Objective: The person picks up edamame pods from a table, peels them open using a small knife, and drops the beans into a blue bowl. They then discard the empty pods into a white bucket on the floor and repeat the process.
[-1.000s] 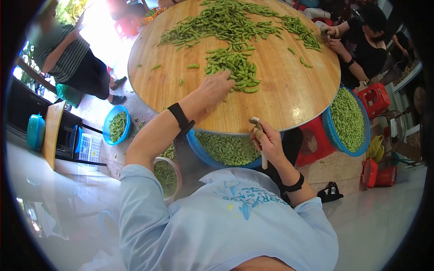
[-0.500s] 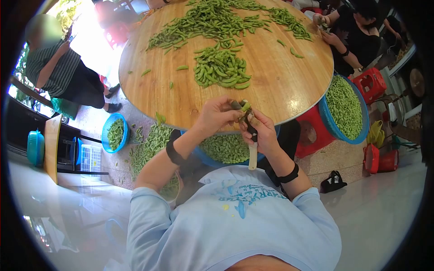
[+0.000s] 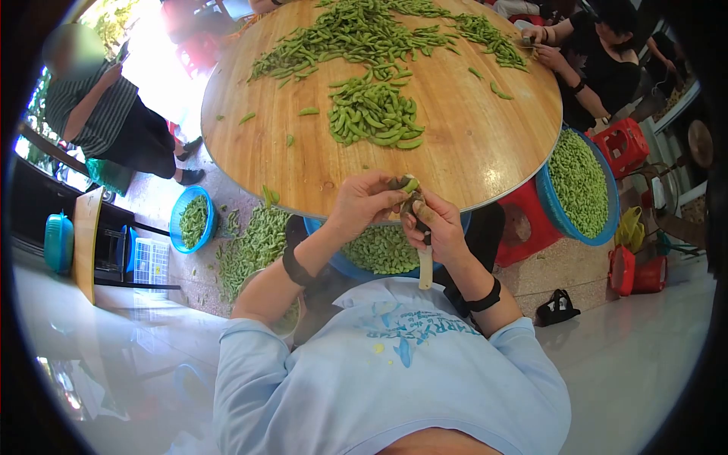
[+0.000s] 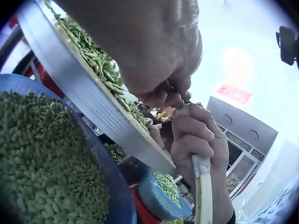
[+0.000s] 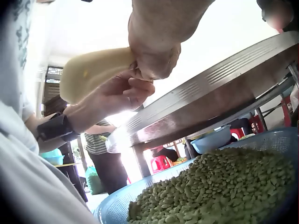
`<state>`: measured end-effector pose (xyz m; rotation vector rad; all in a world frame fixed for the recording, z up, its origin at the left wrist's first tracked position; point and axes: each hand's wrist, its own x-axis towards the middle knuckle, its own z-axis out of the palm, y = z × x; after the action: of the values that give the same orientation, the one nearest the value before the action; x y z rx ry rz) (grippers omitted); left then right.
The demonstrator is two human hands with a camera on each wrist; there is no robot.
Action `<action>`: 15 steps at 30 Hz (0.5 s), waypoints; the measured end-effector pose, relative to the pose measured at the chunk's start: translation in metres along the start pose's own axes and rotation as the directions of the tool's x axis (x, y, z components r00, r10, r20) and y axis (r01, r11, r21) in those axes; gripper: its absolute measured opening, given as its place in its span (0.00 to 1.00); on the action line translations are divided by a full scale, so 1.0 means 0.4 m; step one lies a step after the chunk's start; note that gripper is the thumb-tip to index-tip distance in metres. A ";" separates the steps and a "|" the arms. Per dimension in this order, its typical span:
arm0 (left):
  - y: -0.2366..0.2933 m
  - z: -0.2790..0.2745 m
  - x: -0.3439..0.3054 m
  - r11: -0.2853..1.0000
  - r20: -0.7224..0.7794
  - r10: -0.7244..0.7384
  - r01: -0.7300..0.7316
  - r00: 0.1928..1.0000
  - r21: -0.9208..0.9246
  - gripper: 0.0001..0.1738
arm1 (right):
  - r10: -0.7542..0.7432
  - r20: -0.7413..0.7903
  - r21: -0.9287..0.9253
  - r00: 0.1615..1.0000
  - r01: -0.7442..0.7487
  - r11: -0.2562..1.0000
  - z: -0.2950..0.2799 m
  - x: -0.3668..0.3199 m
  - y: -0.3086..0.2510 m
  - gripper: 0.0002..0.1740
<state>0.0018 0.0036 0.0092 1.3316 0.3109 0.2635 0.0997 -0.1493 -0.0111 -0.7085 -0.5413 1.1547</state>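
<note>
In the head view, both hands meet just over the near edge of the round wooden table (image 3: 462, 144). The left hand (image 3: 358, 206) pinches a green soybean pod (image 3: 410, 185) at its fingertips. Gripped in the right hand (image 3: 442, 227) is a tool with a long cream handle (image 3: 425, 267); its other end is hidden among the fingers, by the pod. A dark covering shows on the fingertips of the left hand. Below the hands stands a blue basin (image 5: 111, 211) of shelled green beans (image 5: 224, 186). A small heap of pods (image 3: 373, 120) lies beyond the hands.
A larger pod pile (image 3: 356, 42) covers the table's far side. Another blue basin (image 3: 541, 196) of shelled beans stands right, near a red stool (image 3: 623, 148). Left on the floor are scattered pods (image 3: 254, 246) and a blue basin (image 3: 177, 227). A person (image 3: 603, 61) sits far right; another (image 3: 106, 106) stands left.
The left hand has drawn back from the small heap to the right hand and now pinches a pod there. Over the last half second both hands stay almost still.
</note>
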 end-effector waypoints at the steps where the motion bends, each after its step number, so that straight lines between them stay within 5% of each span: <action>1: -0.003 0.000 0.001 1.000 -0.007 0.022 -0.022 1.000 -0.010 0.10 | -0.001 0.001 0.000 1.000 0.001 1.000 0.003 0.000 0.003 0.17; 5: -0.021 -0.002 0.003 0.997 -0.005 0.075 -0.075 0.997 -0.001 0.10 | -0.041 -0.052 -0.023 0.998 0.040 0.999 0.007 -0.004 0.009 0.16; 7: -0.025 -0.014 0.012 0.947 0.092 -0.138 0.158 0.986 -0.279 0.10 | -0.031 -0.050 -0.001 0.998 0.031 1.000 0.001 -0.004 0.003 0.16; 13: -0.051 -0.011 -0.004 0.754 0.189 -0.248 0.312 0.950 -0.578 0.08 | 0.159 0.081 0.272 0.984 -0.175 0.946 -0.015 -0.014 -0.020 0.16; 14: -0.046 -0.012 -0.002 0.754 0.188 -0.247 0.311 0.951 -0.579 0.08 | 0.177 0.045 0.332 0.983 -0.182 0.926 -0.011 -0.013 -0.022 0.14; 15: -0.027 -0.009 0.000 0.886 0.137 -0.221 0.258 0.965 -0.385 0.07 | 0.199 0.010 0.391 0.980 -0.186 0.901 -0.008 -0.013 -0.023 0.13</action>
<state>0.0007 0.0046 -0.0021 0.8847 0.3229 0.0514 0.1062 -0.1570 -0.0066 -0.4372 -0.2033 1.3852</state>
